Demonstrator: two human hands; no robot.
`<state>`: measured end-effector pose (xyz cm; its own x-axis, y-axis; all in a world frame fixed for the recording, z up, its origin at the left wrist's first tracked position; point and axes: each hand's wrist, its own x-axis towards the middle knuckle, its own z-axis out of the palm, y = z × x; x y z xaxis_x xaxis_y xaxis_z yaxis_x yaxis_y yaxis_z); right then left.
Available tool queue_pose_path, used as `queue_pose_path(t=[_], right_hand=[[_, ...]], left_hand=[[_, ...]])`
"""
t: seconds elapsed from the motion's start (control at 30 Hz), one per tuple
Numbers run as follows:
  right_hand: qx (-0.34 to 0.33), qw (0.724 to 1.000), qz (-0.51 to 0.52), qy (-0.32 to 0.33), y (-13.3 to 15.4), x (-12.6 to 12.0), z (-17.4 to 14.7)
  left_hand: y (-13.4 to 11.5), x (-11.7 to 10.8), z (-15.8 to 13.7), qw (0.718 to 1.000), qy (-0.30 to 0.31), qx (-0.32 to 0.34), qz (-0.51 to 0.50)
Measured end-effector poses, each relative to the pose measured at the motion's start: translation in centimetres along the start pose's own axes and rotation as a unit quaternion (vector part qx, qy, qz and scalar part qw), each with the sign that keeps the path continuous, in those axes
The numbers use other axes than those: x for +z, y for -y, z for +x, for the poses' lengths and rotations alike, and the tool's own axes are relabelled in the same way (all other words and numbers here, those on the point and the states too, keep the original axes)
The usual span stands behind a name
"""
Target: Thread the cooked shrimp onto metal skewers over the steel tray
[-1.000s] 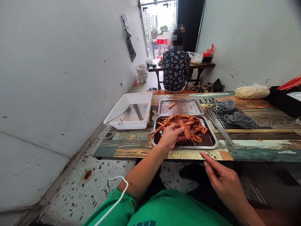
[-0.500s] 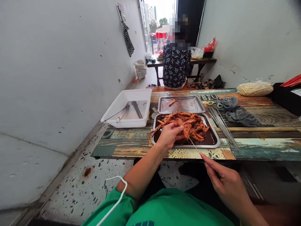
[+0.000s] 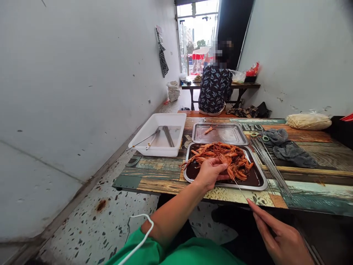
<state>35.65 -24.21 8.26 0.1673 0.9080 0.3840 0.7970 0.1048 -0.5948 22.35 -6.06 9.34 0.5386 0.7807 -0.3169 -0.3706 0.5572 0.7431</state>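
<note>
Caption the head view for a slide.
Left hand picks shrimp from a steel tray; right hand holds a thin skewer.

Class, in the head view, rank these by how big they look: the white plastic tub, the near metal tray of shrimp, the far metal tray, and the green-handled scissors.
1. Near metal tray and white plastic tub: look much alike, no firm order.
2. Far metal tray: looks smaller, though it lies farther from the camera, so unsure.
3. Green-handled scissors: plainly smallest.

The near tray (image 3: pixel 259 182) lies before the far tray (image 3: pixel 220 141), with the tub (image 3: pixel 143 141) left and skewers (image 3: pixel 271 165) right.
</note>
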Motion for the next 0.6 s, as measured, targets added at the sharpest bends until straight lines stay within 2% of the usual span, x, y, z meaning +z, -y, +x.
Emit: queue_pose_path(t=[0.17,0.37,0.6], right_hand=[[-0.031,0.999,-0.018,0.001,-0.5,-0.3,-0.3],[-0.083,0.996,-0.023,-0.018,0.4,-0.4,0.2],[-0.061,0.998,-0.028,-0.017,1.7,-0.8,0.0]], left_hand=[[-0.3,0.2,0.0,1.000,-0.001,0.019,-0.012],[-0.9,-0.1,-0.1,1.000,-0.011,0.014,-0.014],[-1.5,-0.4,-0.3,1.000,-0.020,0.001,-0.017]])
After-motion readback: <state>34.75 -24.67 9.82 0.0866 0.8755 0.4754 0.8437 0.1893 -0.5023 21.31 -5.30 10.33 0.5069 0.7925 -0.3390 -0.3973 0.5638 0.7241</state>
